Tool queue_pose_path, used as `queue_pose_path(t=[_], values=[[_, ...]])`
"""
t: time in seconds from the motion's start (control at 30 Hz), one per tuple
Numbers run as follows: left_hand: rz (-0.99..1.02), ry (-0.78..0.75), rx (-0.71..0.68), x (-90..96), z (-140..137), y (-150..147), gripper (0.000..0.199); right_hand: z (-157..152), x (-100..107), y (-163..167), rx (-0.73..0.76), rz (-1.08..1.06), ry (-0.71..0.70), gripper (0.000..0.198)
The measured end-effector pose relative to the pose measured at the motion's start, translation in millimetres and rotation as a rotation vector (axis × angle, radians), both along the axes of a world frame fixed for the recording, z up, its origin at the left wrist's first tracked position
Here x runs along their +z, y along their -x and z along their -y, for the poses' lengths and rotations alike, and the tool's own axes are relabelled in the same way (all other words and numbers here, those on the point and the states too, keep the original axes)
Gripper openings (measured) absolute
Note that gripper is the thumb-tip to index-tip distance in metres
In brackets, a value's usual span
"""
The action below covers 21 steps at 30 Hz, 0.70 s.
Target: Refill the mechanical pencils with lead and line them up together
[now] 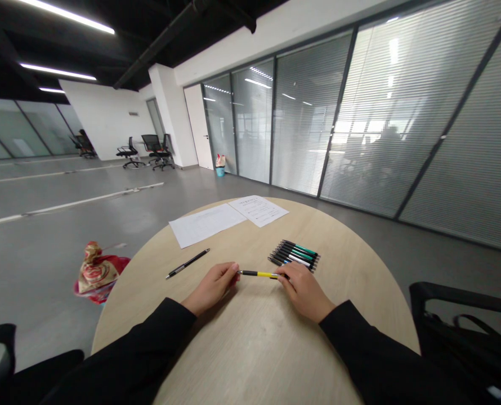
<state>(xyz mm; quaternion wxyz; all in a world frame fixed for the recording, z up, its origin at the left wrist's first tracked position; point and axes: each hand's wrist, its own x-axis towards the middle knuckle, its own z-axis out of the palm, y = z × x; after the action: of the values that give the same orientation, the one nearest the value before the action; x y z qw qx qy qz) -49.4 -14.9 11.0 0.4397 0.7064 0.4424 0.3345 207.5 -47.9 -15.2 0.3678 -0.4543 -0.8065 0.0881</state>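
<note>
A yellow and black pen (259,274) is stretched level between my two hands, just above or on the table. My left hand (214,286) pinches its black end between thumb and fingers. At the yellow end, my right hand (303,289) has its fingers closed round the barrel. Right behind my right hand lies a row of several pens (295,251), black, green and white, partly hidden by that hand. A lone black pen (188,263) rests on the table to the left, beyond my left hand.
Two printed paper sheets (208,224) lie near the far edge of the round wooden table (250,349). A bin with a red and gold bag (101,275) stands on the floor to the left. Black chairs flank the table, one at the right (457,298).
</note>
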Motion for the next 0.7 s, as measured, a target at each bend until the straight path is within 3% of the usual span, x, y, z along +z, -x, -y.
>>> queue_pose_path(t=[0.1, 0.23, 0.4, 0.57, 0.7], values=[[-0.056, -0.023, -0.028, 1.4, 0.0, 1.9, 0.039, -0.1, 0.5, 0.0, -0.002, 0.0, 0.002, 0.015], [0.048, -0.07, -0.117, 0.7, -1.3, 3.7, 0.024, -1.0, -0.6, -0.7, -0.005, 0.0, 0.001, 0.014], [0.006, -0.048, -0.084, -1.8, -3.3, 5.0, 0.027, -1.2, -1.5, -1.0, -0.009, 0.003, 0.002, 0.013], [-0.094, -0.033, -0.034, 0.6, -1.9, 4.4, 0.045, -1.0, -1.2, -1.0, -0.005, 0.007, 0.007, 0.014], [-0.121, -0.062, -0.052, 4.7, 0.9, 3.7, 0.041, -1.1, -1.7, -1.4, 0.001, 0.011, 0.0, 0.015]])
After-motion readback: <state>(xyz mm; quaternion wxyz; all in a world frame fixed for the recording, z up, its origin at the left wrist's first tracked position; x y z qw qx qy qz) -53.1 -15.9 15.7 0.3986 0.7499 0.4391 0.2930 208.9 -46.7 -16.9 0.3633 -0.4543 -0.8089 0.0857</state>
